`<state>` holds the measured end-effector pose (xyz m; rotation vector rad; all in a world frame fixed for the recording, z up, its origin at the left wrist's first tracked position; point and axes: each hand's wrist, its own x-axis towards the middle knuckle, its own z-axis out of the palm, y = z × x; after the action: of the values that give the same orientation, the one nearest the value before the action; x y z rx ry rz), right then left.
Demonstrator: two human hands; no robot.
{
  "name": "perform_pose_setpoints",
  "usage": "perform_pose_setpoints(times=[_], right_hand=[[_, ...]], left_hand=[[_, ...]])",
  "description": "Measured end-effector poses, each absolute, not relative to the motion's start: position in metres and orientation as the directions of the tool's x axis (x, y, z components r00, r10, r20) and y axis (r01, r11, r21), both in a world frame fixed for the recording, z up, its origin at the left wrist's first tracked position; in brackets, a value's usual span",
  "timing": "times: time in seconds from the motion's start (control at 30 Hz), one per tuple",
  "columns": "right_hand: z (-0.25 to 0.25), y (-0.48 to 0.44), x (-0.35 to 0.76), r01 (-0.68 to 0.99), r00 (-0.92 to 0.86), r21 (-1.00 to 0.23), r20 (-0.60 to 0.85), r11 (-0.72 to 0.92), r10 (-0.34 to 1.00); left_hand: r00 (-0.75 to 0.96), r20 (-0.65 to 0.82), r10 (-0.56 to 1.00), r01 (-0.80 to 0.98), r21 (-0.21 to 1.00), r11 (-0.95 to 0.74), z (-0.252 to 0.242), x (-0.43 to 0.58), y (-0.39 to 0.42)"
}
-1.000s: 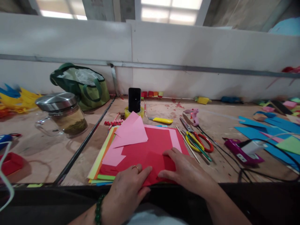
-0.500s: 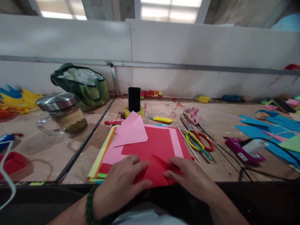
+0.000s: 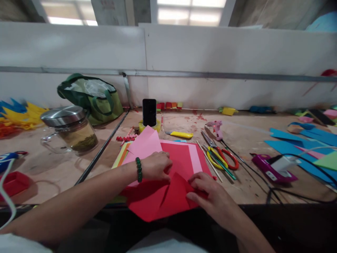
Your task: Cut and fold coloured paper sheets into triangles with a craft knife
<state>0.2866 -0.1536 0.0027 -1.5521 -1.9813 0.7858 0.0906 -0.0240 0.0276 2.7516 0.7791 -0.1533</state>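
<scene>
A folded sheet of red paper (image 3: 158,202) lies over the front of a paper stack, its lower corner hanging past the table edge. My right hand (image 3: 207,191) pinches its right side between thumb and fingers. At the sheet's upper edge, my left hand (image 3: 156,167) has its fingers curled down onto the red paper, the fingertips partly hidden. Green beads circle that wrist. Beneath are a larger red sheet (image 3: 179,151) and a pink sheet (image 3: 195,158). Folded pink paper (image 3: 147,140) rests at the back left of the stack, beyond my left hand.
Right of the stack are scissors (image 3: 219,158), wooden sticks (image 3: 206,156) and a pink glue gun (image 3: 217,130) with a cord. Behind stand a phone (image 3: 149,112) and a yellow cutter (image 3: 180,134). A glass jar (image 3: 76,133) and green bag (image 3: 105,102) stand left; a purple power strip (image 3: 273,172), right.
My left hand has moved up and right, away from the sheet's lower left. The red paper now spreads farther left and forward. My right hand keeps its grip nearly in place.
</scene>
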Motion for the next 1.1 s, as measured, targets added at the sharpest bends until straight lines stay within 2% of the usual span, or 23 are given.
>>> perform_pose_setpoints(times=[0.1,0.27,0.5,0.67,0.93,1.1], right_hand=[[0.002,-0.153,0.289,0.669,-0.225,-0.718,0.049,0.191,0.973],[0.002,-0.149,0.289,0.696,-0.232,-0.69,0.045,0.198,0.972],[0.007,-0.149,0.29,0.696,-0.221,-0.694,0.035,0.183,0.975],[0.028,-0.145,0.289,0.771,-0.16,-0.628,-0.026,0.108,0.987],[0.045,-0.141,0.289,0.795,-0.138,-0.59,0.053,0.143,0.989],[0.045,-0.142,0.287,0.798,-0.132,-0.576,0.116,0.175,0.984]], left_hand=[[0.848,-0.204,0.49,0.529,0.257,-0.809,0.028,0.09,-0.022],[0.779,-0.244,0.577,0.626,0.271,-0.731,0.026,0.085,-0.029],[0.838,-0.252,0.483,0.541,0.497,-0.679,0.035,0.082,-0.027],[0.893,-0.154,0.424,0.393,0.727,-0.563,0.051,0.079,-0.02],[0.908,-0.143,0.394,0.364,0.734,-0.573,0.079,0.073,-0.018],[0.869,-0.09,0.487,0.379,0.754,-0.537,0.074,0.08,-0.021]])
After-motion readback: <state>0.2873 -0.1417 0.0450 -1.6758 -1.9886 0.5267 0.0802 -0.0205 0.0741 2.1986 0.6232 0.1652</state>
